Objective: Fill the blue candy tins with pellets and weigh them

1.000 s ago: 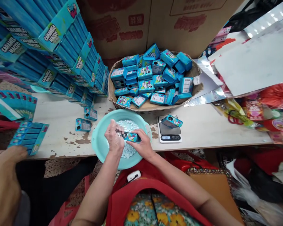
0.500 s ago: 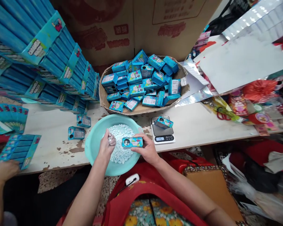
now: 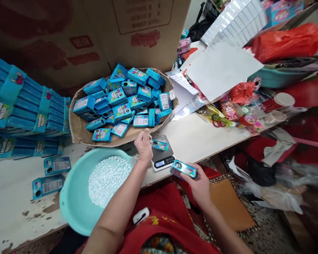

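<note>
My right hand (image 3: 198,180) grips a blue candy box (image 3: 185,169) by its right end, in front of the scale and tilted, with a small dark round spot on its face. My left hand (image 3: 144,145) is curled closed beside a second blue candy box (image 3: 160,145), which lies on a small digital scale (image 3: 163,162). What the left fingers hold, if anything, is hidden. To the left stands a turquoise basin (image 3: 76,197) with small white candies (image 3: 108,180) in it, partly behind my left forearm.
A cut-down cardboard tray (image 3: 122,138) heaped with blue candy boxes stands behind the basin. Stacked blue packs (image 3: 21,109) rise at the left. Two blue boxes (image 3: 48,186) lie left of the basin. White sheets (image 3: 222,70) and coloured packaging crowd the right side.
My left hand has moved right from over the basin, where white candies showed in its fist, to the scale. My right hand has carried its candy box right, off the basin. The view has turned right.
</note>
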Demonstrator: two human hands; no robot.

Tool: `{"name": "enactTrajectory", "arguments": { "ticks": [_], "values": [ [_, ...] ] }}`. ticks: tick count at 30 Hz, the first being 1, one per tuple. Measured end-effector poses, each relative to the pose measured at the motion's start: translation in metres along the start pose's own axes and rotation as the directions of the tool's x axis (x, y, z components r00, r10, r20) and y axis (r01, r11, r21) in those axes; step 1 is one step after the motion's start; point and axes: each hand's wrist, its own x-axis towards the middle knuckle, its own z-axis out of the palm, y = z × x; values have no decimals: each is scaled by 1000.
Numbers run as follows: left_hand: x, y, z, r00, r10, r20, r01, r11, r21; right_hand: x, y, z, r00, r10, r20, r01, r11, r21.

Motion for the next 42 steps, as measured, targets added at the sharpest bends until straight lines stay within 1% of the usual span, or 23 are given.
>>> {"name": "enactTrajectory", "arguments": {
  "ticks": [2, 4, 7, 10, 16, 19, 22, 24, 26, 29, 31, 33, 34, 35, 37, 38, 40, 42],
  "values": [
    [2, -14, 5, 992, 126, 22, -127, 982, 138, 7, 6, -9, 998, 22, -62, -22, 1000, 4],
    [3, -24, 6, 973, 216, 78, -229, 939, 257, 13, 11, -15, 994, 32, -105, -32, 999, 5],
    [4, -32, 6, 947, 276, 164, -319, 868, 381, 19, 15, -19, 991, 48, -127, -46, 999, 14],
    [4, -35, 7, 936, 289, 200, -350, 828, 439, 24, 16, -20, 989, 69, -128, -67, 998, 17],
    [2, -37, 9, 938, 323, 126, -346, 842, 413, 30, 16, -18, 988, 98, -121, -96, 995, 23],
    [4, -40, 10, 930, 351, 114, -365, 829, 424, 32, 17, -17, 989, 102, -106, -99, 995, 34],
    [5, -41, 12, 919, 379, 105, -388, 831, 399, 33, 19, -17, 988, 109, -109, -104, 993, 52],
    [4, -37, 14, 917, 391, 78, -392, 849, 354, 32, 21, -17, 988, 112, -109, -107, 993, 52],
    [2, -27, 15, 924, 380, 30, -373, 886, 275, 32, 23, -18, 987, 109, -116, -104, 993, 48],
    [-3, 2, 8, 949, 314, -34, -310, 947, 91, 31, 26, -22, 985, 99, -143, -94, 995, 42],
    [-6, 26, -6, 973, 226, -44, -227, 974, -22, 31, 28, -24, 980, 94, -172, -89, 995, 41],
    [-10, 46, -25, 997, 71, -21, -72, 994, -78, 31, 29, -27, 974, 91, -209, -80, 995, 59],
    [-12, 53, -37, 999, -33, 1, 33, 997, -77, 31, 30, -28, 970, 91, -224, -76, 994, 74],
    [-14, 57, -49, 990, -141, 25, 142, 988, -54, 31, 30, -29, 967, 91, -236, -72, 993, 89],
    [-19, 58, -71, 946, -320, 52, 319, 947, 32, 30, 29, -32, 965, 89, -246, -66, 993, 100],
    [-22, 55, -81, 923, -380, 54, 376, 923, 83, 29, 28, -33, 965, 85, -246, -62, 993, 97],
    [-28, 45, -94, 893, -447, 51, 432, 884, 181, 28, 27, -34, 968, 72, -242, -53, 995, 85],
    [-32, 36, -100, 883, -467, 53, 437, 857, 273, 26, 26, -36, 969, 66, -237, -49, 996, 80]
  ]
}}
